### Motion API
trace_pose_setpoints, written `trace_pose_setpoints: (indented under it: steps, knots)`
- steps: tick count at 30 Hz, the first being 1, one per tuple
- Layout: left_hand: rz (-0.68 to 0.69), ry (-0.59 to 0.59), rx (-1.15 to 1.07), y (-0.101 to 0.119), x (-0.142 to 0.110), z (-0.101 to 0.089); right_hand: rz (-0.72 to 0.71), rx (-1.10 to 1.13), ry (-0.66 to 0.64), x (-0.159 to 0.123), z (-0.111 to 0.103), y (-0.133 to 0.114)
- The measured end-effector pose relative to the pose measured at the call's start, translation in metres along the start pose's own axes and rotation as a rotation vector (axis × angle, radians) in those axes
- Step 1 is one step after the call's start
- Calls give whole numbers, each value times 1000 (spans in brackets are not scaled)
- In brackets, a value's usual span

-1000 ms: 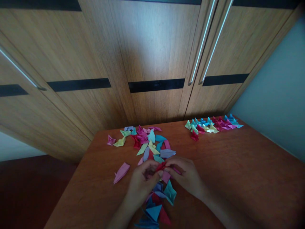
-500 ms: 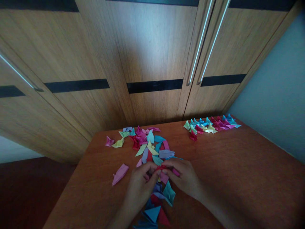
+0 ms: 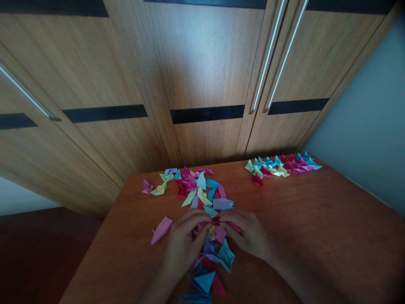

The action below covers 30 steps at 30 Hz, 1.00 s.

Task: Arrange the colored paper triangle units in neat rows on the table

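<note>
Between the fingertips of both hands is a small red origami piece (image 3: 215, 221), partly covered by the fingers. My left hand (image 3: 186, 234) pinches its left end, while my right hand (image 3: 245, 232) grips the right end, fingers closed. Folded papers in many colours lie beneath and around the hands. Just below them are a purple folded paper (image 3: 210, 246) and a teal one (image 3: 226, 255). Nearer to me lies a blue folded paper (image 3: 205, 282). A pink folded paper (image 3: 162, 230) rests alone left of my left hand.
Rows of small origami boats (image 3: 280, 165) stand at the back right of the brown table (image 3: 300, 219). Past the pile's far end, a yellow folded paper (image 3: 159, 189) and a pink one (image 3: 147, 187) sit at the left. A wooden wardrobe (image 3: 202, 76) borders the back edge.
Both hands have spread slightly apart, and more of the red origami piece shows between the fingertips. The whole view has shifted a little.
</note>
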State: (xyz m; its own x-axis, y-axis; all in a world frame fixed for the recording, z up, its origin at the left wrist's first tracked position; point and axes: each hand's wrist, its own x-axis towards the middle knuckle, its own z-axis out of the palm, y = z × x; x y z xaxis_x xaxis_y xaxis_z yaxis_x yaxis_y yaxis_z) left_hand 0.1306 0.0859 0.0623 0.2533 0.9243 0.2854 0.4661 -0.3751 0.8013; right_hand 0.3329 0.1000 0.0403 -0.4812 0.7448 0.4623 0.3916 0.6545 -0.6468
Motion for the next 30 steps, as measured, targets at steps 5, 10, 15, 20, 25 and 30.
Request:
trace_pose_setpoints:
  steps: [5,10,15,20,25,30]
  knots:
    - [6,-40,54,4,1,-2,-93,-21,54,4,-6,3]
    - [83,-28,124,3,-1,0,-162,-73,92,4,-5,6]
    - [153,8,197,1,-3,3,-209,-112,106,3,-1,7]
    - [56,121,100,-1,-1,-4,-183,-154,123,3,-8,8]
    - [-24,153,68,-6,2,-13,-145,-165,175,4,-20,11]
    - [25,107,49,-5,1,-4,-179,-150,148,4,-15,12]
